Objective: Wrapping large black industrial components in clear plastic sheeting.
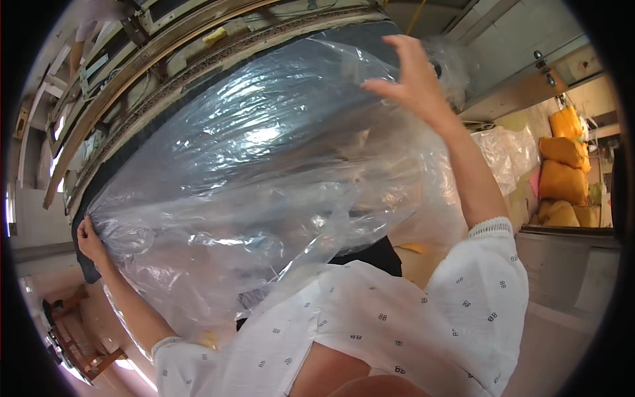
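Observation:
A large sheet of clear, wrinkled plastic film spreads across the middle, over dark grey material whose edge shows along the far side. At the far left my left hand is closed on the film, gathering its edge into folds that fan out from the fingers. My right hand is raised at the far right end of the film, its thumb and fingers apart. Nothing shows between those fingers. Near my body the film hangs in loose folds, with some black material below it.
Beyond the dark material runs a long frame with wooden rails, a small yellow piece lying on it. More crumpled clear plastic is at the right, before stacked orange bundles. A brown wooden stand is at the lower left.

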`<act>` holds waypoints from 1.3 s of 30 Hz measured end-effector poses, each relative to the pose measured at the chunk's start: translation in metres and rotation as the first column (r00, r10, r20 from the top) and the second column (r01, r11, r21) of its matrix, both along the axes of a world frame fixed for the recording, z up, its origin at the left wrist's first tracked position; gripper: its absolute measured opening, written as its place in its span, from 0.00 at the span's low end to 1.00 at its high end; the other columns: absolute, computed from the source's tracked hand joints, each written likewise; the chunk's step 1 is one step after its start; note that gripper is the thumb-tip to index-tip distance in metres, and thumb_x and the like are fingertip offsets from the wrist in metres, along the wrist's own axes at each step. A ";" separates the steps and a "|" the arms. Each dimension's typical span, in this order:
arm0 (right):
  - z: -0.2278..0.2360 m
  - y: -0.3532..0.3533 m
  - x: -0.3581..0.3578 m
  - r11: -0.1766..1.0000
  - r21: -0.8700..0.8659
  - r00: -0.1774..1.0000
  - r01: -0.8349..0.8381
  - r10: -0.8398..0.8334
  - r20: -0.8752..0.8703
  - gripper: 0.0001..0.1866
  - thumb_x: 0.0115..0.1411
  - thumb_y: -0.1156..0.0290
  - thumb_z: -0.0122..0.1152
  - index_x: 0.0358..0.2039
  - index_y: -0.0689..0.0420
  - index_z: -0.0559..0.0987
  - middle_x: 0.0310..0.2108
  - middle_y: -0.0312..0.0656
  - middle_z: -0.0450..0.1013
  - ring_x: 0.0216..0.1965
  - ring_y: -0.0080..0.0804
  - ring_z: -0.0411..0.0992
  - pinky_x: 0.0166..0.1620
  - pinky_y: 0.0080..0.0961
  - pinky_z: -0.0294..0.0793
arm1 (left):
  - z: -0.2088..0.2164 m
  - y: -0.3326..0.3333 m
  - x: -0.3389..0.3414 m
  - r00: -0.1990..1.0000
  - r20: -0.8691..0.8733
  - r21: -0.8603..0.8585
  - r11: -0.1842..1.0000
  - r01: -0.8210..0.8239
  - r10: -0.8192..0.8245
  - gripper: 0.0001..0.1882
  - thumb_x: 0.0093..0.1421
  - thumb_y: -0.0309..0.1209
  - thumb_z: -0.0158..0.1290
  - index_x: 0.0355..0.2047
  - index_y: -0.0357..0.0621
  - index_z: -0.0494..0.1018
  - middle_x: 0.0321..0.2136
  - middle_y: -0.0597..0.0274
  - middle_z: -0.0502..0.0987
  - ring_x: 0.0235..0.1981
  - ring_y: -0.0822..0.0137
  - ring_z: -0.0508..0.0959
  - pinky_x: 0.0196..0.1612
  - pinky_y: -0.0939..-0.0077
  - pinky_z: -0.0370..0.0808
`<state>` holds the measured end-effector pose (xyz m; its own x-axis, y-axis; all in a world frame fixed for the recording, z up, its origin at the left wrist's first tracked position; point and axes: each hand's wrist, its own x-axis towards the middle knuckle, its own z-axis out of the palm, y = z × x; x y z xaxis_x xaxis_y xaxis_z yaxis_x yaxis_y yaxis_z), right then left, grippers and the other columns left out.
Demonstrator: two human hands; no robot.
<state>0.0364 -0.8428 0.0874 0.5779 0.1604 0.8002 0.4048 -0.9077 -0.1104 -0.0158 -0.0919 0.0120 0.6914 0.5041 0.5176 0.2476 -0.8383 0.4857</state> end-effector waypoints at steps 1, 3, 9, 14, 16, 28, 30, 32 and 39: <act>-0.008 0.016 0.012 1.000 0.005 1.000 0.001 -0.001 0.003 0.16 0.51 0.59 0.58 0.34 0.57 0.72 0.22 0.41 0.70 0.29 0.38 0.72 0.33 0.32 0.69 | -0.002 -0.007 -0.001 1.000 0.014 0.000 1.000 -0.014 0.014 0.20 0.54 0.44 0.55 0.32 0.36 0.75 0.28 0.63 0.78 0.29 0.70 0.74 0.37 0.78 0.69; -0.031 0.028 0.029 0.982 -0.151 0.988 0.115 -0.098 0.117 0.18 0.53 0.60 0.58 0.40 0.57 0.71 0.22 0.40 0.71 0.28 0.40 0.72 0.34 0.29 0.69 | -0.008 -0.007 0.003 1.000 0.021 -0.036 0.999 -0.004 0.004 0.19 0.54 0.43 0.56 0.32 0.36 0.75 0.27 0.64 0.77 0.29 0.72 0.73 0.37 0.78 0.68; -0.054 -0.037 0.083 0.793 0.594 0.851 0.135 0.214 -0.479 0.12 0.55 0.63 0.53 0.32 0.57 0.77 0.20 0.34 0.70 0.26 0.25 0.69 0.30 0.24 0.67 | 0.004 -0.014 0.000 0.999 0.029 -0.148 0.988 0.039 -0.035 0.17 0.55 0.40 0.55 0.32 0.35 0.75 0.28 0.65 0.76 0.30 0.74 0.71 0.37 0.82 0.67; -0.032 -0.063 0.133 0.891 0.384 0.917 0.242 -0.081 -0.390 0.12 0.58 0.63 0.49 0.31 0.58 0.76 0.20 0.37 0.70 0.22 0.28 0.67 0.28 0.24 0.65 | 0.002 -0.020 0.005 1.000 0.002 -0.116 0.993 0.012 -0.012 0.17 0.55 0.40 0.55 0.32 0.35 0.75 0.27 0.66 0.75 0.30 0.75 0.71 0.38 0.83 0.67; -0.028 -0.065 0.131 0.947 0.204 0.964 0.248 -0.261 0.042 0.12 0.59 0.64 0.49 0.33 0.58 0.76 0.22 0.38 0.71 0.25 0.27 0.68 0.30 0.21 0.66 | 0.000 -0.021 0.010 1.000 0.024 -0.154 0.988 0.013 -0.009 0.18 0.55 0.40 0.55 0.32 0.34 0.75 0.28 0.66 0.75 0.30 0.75 0.70 0.38 0.83 0.67; -0.051 -0.006 0.040 0.980 -0.195 0.987 0.046 -0.075 -0.144 0.19 0.55 0.58 0.54 0.38 0.61 0.75 0.42 0.45 0.71 0.46 0.43 0.66 0.47 0.35 0.65 | 0.020 -0.014 -0.040 0.991 0.072 -0.152 0.983 -0.102 0.114 0.18 0.55 0.41 0.55 0.34 0.34 0.75 0.29 0.63 0.76 0.32 0.73 0.71 0.40 0.81 0.67; -0.042 -0.021 0.038 0.987 0.000 0.894 0.162 -0.147 -0.423 0.22 0.53 0.58 0.57 0.42 0.61 0.72 0.44 0.47 0.69 0.46 0.45 0.65 0.49 0.35 0.63 | 0.027 -0.012 -0.050 0.994 0.110 -0.154 0.988 -0.011 0.028 0.17 0.55 0.40 0.55 0.33 0.34 0.75 0.28 0.66 0.75 0.30 0.74 0.70 0.39 0.82 0.67; -0.049 -0.045 0.053 0.953 -0.033 0.897 0.300 -0.294 -0.331 0.29 0.49 0.51 0.60 0.45 0.59 0.71 0.45 0.46 0.68 0.45 0.45 0.65 0.50 0.36 0.63 | 0.024 -0.013 -0.050 0.993 0.109 -0.174 0.985 -0.017 0.036 0.17 0.55 0.39 0.55 0.32 0.34 0.75 0.28 0.67 0.74 0.30 0.75 0.69 0.38 0.83 0.67; -0.048 -0.078 0.092 0.903 0.034 0.646 0.428 -0.279 -0.710 0.36 0.40 0.40 0.62 0.41 0.56 0.72 0.42 0.43 0.70 0.48 0.38 0.67 0.50 0.39 0.61 | 0.025 -0.012 -0.054 0.994 0.092 -0.199 0.979 -0.038 0.058 0.16 0.55 0.39 0.55 0.31 0.35 0.75 0.27 0.68 0.73 0.28 0.76 0.67 0.36 0.83 0.66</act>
<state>0.1282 -0.9205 0.0396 0.9479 -0.2770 0.1575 -0.1964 -0.8971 -0.3958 -0.0697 -0.1036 0.0369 0.6151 0.6344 0.4682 0.2288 -0.7119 0.6639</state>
